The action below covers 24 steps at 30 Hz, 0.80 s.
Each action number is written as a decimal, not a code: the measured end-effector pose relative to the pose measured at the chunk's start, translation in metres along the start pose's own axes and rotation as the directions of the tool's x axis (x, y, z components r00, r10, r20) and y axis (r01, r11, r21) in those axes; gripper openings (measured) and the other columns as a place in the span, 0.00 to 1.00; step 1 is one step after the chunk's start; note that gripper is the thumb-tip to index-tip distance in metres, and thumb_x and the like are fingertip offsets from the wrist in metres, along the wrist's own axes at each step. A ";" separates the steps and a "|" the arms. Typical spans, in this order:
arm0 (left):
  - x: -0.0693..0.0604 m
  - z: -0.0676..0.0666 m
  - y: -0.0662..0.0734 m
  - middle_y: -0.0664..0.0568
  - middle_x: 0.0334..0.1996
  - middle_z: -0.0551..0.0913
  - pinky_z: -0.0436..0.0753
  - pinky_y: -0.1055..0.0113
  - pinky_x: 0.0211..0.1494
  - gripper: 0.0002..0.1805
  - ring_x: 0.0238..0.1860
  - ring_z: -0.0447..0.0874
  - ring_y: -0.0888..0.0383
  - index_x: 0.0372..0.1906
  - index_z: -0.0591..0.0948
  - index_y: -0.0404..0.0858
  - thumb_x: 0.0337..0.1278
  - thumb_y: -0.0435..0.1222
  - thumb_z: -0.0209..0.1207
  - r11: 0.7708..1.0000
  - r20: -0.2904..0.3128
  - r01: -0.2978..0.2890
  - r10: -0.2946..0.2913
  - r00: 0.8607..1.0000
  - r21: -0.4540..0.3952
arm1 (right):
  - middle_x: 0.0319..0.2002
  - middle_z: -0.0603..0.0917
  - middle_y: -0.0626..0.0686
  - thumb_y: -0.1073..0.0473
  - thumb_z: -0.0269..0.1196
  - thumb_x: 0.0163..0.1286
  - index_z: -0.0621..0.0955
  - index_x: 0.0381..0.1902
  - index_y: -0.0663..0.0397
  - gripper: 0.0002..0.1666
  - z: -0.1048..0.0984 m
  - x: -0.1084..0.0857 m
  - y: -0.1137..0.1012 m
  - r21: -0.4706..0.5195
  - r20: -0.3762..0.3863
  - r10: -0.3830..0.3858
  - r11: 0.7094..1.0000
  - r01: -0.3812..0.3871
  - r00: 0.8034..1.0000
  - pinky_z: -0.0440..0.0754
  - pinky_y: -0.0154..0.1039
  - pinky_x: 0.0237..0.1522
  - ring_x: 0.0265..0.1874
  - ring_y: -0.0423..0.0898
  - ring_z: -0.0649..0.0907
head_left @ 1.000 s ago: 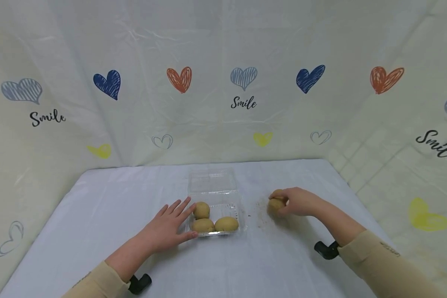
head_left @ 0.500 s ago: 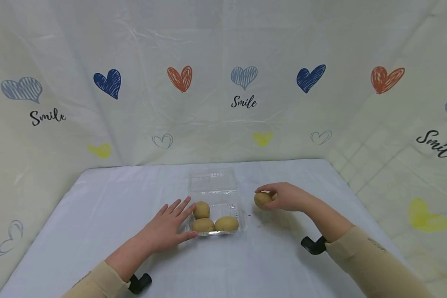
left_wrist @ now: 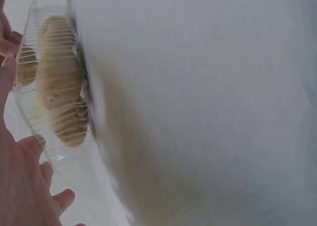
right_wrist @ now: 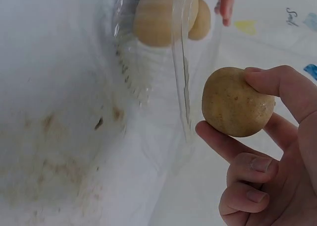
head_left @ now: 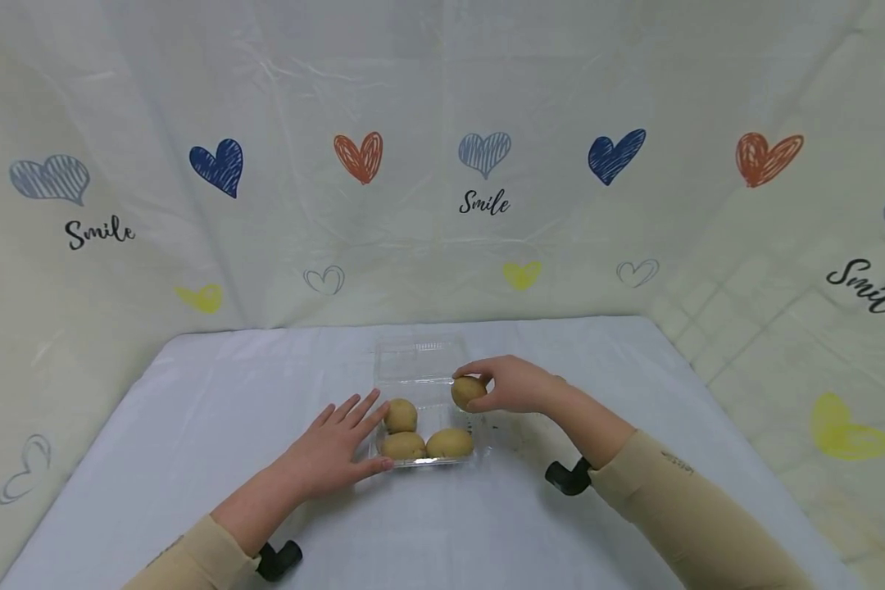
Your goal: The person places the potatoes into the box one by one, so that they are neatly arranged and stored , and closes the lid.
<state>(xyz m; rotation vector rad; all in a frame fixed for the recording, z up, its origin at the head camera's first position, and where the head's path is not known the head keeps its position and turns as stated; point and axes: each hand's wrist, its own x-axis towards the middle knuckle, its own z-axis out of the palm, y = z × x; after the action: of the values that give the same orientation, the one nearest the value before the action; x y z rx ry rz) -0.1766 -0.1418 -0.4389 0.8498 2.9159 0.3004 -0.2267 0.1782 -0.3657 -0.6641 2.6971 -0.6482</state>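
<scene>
A clear plastic box [head_left: 444, 461] with its lid [head_left: 420, 360] folded back holds three potatoes: one at back left [head_left: 401, 416], one at front left [head_left: 403, 447], one at front right [head_left: 450, 443]. My left hand [head_left: 320, 459] rests spread against the box's left side, thumb at the front corner. Over the box's back right part, my right hand [head_left: 512, 385] pinches a fourth potato [head_left: 468, 394] between thumb and fingers. The right wrist view shows this potato [right_wrist: 235, 102] raised beside the box wall.
White cloth covers the table [head_left: 442, 533]. Brown dirt specks [right_wrist: 64, 171] lie on it to the right of the box. Behind the table hangs a pale sheet [head_left: 413, 246] printed with hearts and words.
The right hand has lifted the potato off the cloth and carried it leftward to the box. The left hand has stayed in place against the box.
</scene>
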 end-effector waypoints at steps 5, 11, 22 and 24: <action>0.001 0.001 -0.001 0.55 0.80 0.47 0.50 0.42 0.75 0.50 0.78 0.48 0.45 0.79 0.55 0.51 0.58 0.75 0.41 1.000 0.003 0.001 -0.001 1.000 0.008 | 0.43 0.83 0.42 0.51 0.69 0.61 0.80 0.62 0.36 0.29 0.011 0.011 -0.009 -0.016 0.014 0.006 1.000 -0.006 1.000 0.78 0.39 0.40 0.37 0.40 0.79; 0.002 0.004 -0.003 0.56 0.80 0.46 0.50 0.43 0.76 0.50 0.78 0.47 0.47 0.80 0.53 0.53 0.57 0.75 0.40 1.000 0.007 0.009 -0.010 1.000 0.019 | 0.40 0.83 0.40 0.50 0.70 0.61 0.80 0.62 0.34 0.29 0.029 0.024 -0.019 -0.058 0.049 0.028 0.998 -0.025 0.998 0.78 0.41 0.41 0.39 0.40 0.79; 0.000 -0.001 -0.001 0.52 0.80 0.49 0.52 0.40 0.74 0.49 0.77 0.49 0.44 0.79 0.56 0.49 0.60 0.73 0.43 1.000 -0.003 -0.016 0.016 1.000 0.004 | 0.54 0.83 0.45 0.49 0.71 0.60 0.81 0.60 0.36 0.28 0.049 0.039 -0.025 -0.093 0.005 0.041 0.995 -0.040 0.999 0.78 0.43 0.46 0.44 0.43 0.79; 0.000 0.000 -0.002 0.52 0.80 0.49 0.52 0.39 0.74 0.50 0.77 0.49 0.44 0.79 0.56 0.49 0.59 0.73 0.43 1.000 -0.009 -0.021 0.021 1.000 0.004 | 0.54 0.83 0.46 0.49 0.71 0.60 0.81 0.60 0.36 0.29 0.051 0.040 -0.027 -0.095 -0.002 0.056 0.994 -0.056 0.998 0.78 0.44 0.47 0.45 0.43 0.79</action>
<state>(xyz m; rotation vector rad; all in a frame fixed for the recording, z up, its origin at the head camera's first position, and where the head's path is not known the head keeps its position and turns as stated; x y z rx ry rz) -0.1774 -0.1437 -0.4394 0.8819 2.9188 0.3018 -0.2323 0.1189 -0.4029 -0.6096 2.7492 -0.5083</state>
